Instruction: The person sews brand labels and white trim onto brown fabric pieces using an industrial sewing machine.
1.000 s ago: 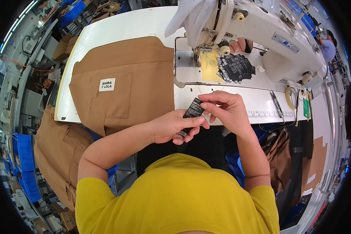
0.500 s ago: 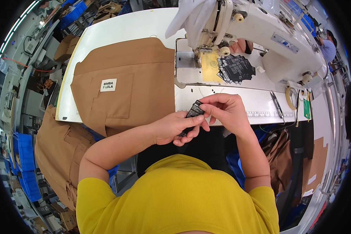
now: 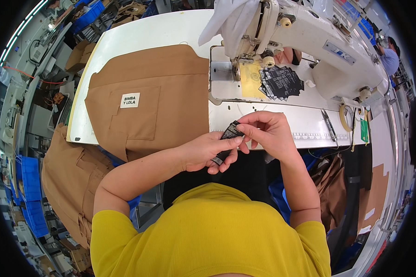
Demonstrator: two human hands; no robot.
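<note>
My left hand [image 3: 212,150] grips a narrow black label [image 3: 230,133] with pale printing, its thumb across the front. The fingers of my right hand [image 3: 259,129] pinch the same label at its upper end. Just above them, at the sewing machine's needle area, a fanned pile of black labels [image 3: 282,81] lies by a yellow plate [image 3: 249,83]. To the left of my hands a flat brown fabric piece [image 3: 143,69] with a pocket and a white lettered patch [image 3: 130,100] lies on the white table [image 3: 194,23].
The sewing machine [image 3: 333,51] fills the back right. Slim scissors [image 3: 328,124] and a tape roll [image 3: 344,117] lie at the right. More brown fabric [image 3: 69,180] hangs at the left beside blue bins [image 3: 30,180]. A person [image 3: 388,55] works at the far right.
Both hands stay in nearly the same place, with the label between them. The label and fingertips have shifted slightly, its upper end sitting a little lower than a second ago.
</note>
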